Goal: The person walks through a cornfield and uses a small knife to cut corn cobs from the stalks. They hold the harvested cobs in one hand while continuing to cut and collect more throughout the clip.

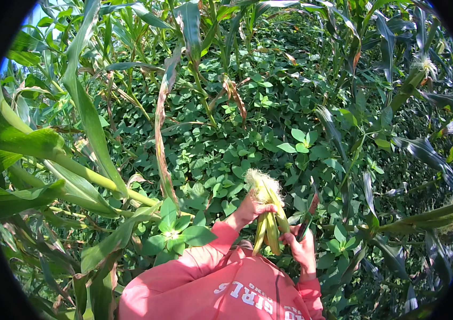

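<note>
My left hand point(250, 209) is closed around a small bunch of slender corn ears point(271, 232) in yellow-green husks. Pale, tangled corn silk point(259, 182) fans out above the fist, and the husks hang below it. At the right of the bunch, my right hand point(303, 247) grips a knife point(313, 202) with a narrow, rusty-looking blade pointing up and a dark handle. Its thumb and fingers also touch the lower end of the rightmost ear. My palm hides part of the handle. Both hands are just in front of my red top point(250, 276).
A thick corn stalk point(102, 180) leans in from the left, with long leaves around it. Low broad-leaved plants point(218, 152) cover the ground ahead. A dry corn leaf point(161, 132) hangs before me. On the right, another stalk bears an ear point(430, 222) among dark leaves.
</note>
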{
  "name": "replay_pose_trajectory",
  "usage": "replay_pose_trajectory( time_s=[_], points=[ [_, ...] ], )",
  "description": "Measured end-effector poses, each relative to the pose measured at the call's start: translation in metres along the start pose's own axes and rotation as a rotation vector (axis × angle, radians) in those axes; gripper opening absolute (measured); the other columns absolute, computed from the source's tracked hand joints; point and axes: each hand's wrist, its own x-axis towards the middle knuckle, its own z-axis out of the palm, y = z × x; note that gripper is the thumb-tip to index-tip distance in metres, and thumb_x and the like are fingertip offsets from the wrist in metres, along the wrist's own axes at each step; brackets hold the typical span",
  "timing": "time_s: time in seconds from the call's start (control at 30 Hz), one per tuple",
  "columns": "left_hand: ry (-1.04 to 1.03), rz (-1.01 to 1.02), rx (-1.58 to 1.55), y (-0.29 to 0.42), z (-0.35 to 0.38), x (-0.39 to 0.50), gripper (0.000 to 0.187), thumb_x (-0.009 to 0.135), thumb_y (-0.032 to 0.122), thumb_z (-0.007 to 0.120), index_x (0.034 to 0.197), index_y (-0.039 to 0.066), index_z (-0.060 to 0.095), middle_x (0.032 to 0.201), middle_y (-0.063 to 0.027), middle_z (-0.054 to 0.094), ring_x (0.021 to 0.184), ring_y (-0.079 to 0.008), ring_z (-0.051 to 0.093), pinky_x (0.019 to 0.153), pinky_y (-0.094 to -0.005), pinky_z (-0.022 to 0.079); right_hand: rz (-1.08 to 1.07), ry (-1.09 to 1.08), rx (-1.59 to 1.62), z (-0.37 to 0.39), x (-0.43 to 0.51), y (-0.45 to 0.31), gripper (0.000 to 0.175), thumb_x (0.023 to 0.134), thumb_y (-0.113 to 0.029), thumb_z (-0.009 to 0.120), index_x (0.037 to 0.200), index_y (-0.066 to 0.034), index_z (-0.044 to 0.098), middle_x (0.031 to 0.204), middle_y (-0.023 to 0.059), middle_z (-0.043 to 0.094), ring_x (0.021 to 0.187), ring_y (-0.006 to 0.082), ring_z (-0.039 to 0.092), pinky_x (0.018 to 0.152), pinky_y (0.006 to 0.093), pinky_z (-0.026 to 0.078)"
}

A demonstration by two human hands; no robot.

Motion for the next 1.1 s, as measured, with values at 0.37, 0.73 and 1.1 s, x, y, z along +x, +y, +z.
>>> replay_pose_trajectory(
  time_s=[0.37,0.73,1.1],
  points=[
    [-0.386,-0.036,0.132,0.049,-0.028,0.005,0.018,0.073,0.006,0.083,0.089,0.004,0.075,0.088,-0.0123,0.073,0.086,-0.0266,0.071,0.075,-0.0352,0.058,0.372,0.086,0.652,0.016,0.011,-0.002,0.029,0.088,-0.009,0.073,0.081,-0.0127,0.045,0.076,0.0013,0.055,0.072,0.0174,0.061,0.068,0.0324,0.052],
    [-0.57,-0.248,-0.085,0.063,-0.019,-0.016,0.012,0.083,0.013,0.075,0.092,0.005,0.072,0.089,-0.0112,0.072,0.081,-0.0237,0.071,0.064,-0.0372,0.057,0.522,-0.096,0.192,-0.035,0.027,0.034,0.035,0.088,-0.014,0.074,0.069,-0.0132,0.045,0.067,0.0022,0.059,0.058,0.0154,0.059,0.057,0.0308,0.05],
    [-0.009,0.048,-0.258,-0.013,-0.054,-0.012,0.02,0.096,0.015,0.066,0.112,0.005,0.058,0.095,-0.0065,0.063,0.097,-0.0279,0.065,0.09,-0.0422,0.053,0.121,0.272,-0.247,-0.018,-0.002,-0.003,0.04,0.093,-0.032,0.069,0.119,-0.0009,0.068,0.098,0.008,0.073,0.091,0.0147,0.065,0.084,0.0304,0.051]
  ],
)
